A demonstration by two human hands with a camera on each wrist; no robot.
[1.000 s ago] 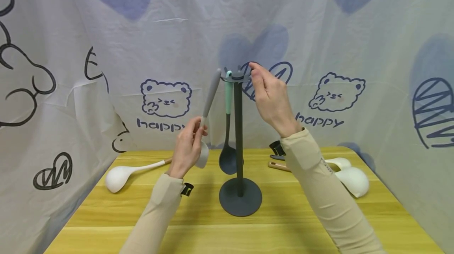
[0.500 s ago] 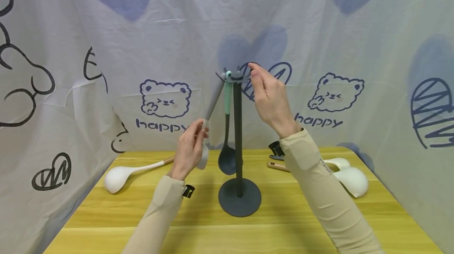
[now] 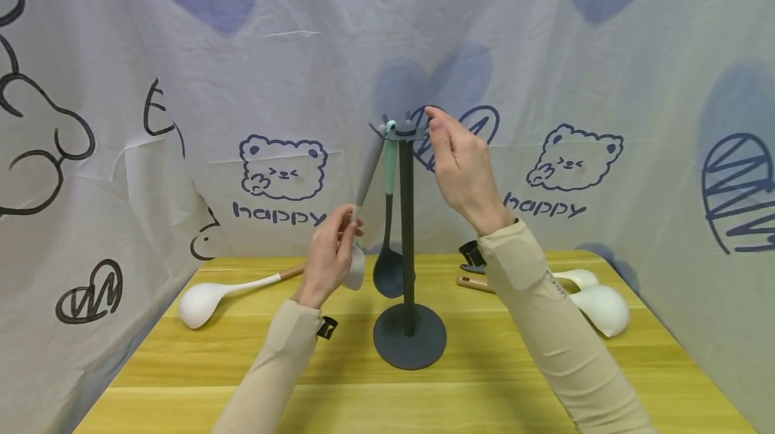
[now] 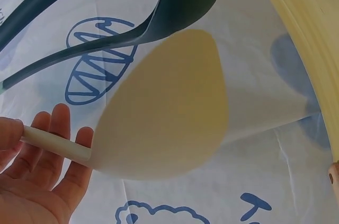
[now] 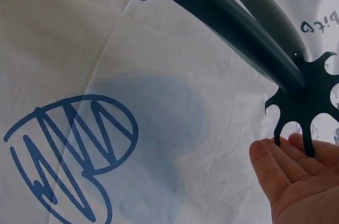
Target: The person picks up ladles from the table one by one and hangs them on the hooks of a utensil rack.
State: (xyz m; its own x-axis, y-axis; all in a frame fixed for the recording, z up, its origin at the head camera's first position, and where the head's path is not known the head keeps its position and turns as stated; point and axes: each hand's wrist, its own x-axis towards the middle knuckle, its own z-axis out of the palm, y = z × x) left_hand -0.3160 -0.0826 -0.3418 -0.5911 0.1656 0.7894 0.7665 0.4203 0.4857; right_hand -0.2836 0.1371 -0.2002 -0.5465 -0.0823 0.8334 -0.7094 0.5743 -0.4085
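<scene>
Head view: A person's left hand (image 3: 329,256) pinches the pale neck of a grey-handled utensil (image 3: 368,175), holding it aslant above the counter (image 3: 339,387), just left of a dark rack (image 3: 408,225). The handle's tip meets a hook at the rack's top, though whether it is threaded on cannot be made out from here. The fingers cover part of the neck; the left wrist view shows the broad, rounded head in full, but cuts off the hand.

The right hand (image 3: 469,175) touches the hooks at the rack's right edge. Whether thumb and finger close on one is hard to tell, and the right wrist view crops both rack top and hand.

A green-handled ladle (image 3: 387,272) hangs beside the pole, its bowl partly behind it. At left on the counter lies a white ladle (image 3: 202,303), the end of its wooden handle hidden by the left hand. At right, a sleeve (image 3: 545,313) blocks the middles of two white-headed utensils (image 3: 605,309), leaving unclear which handle belongs to which head.
</scene>
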